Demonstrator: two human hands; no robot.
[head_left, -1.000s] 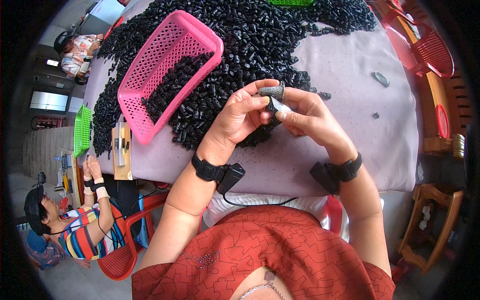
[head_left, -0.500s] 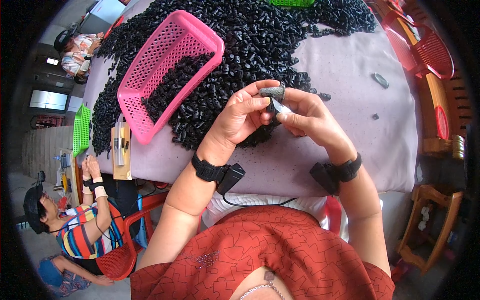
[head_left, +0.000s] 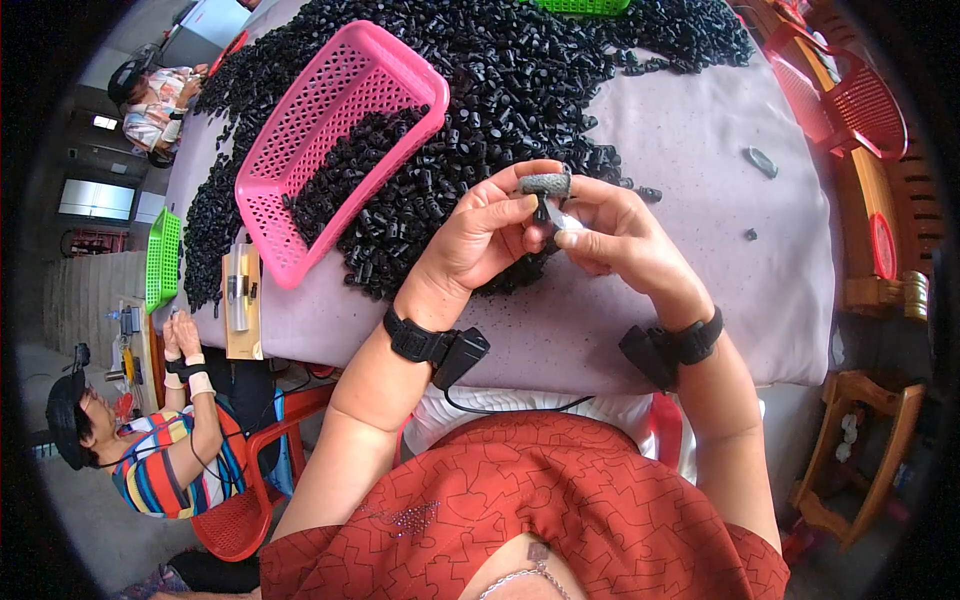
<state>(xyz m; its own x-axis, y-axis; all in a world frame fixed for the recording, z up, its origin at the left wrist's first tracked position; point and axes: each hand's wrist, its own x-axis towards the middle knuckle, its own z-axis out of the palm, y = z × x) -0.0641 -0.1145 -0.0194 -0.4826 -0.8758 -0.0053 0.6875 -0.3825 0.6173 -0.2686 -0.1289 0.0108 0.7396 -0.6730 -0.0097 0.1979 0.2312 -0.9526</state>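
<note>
Over the near edge of the heap, my two hands meet in front of me. My left hand pinches a small black plastic part between thumb and fingers. A small pale, shiny blade sits under the thumb of my right hand, up against the black part; its handle is hidden. A grey textured finger sleeve appears to cover my right index finger. Behind my hands spreads a big heap of black plastic parts. Black straps with small boxes circle both wrists.
A pink basket with black parts lies tilted on the heap at left. Green baskets stand at the left and far edges. A grey oval piece lies right on the cloth-covered table. Two co-workers are at the left.
The blade has turned slightly and moved down a little between my fingers, and the sleeved finger has shifted slightly. Both hands stay in nearly the same place.
</note>
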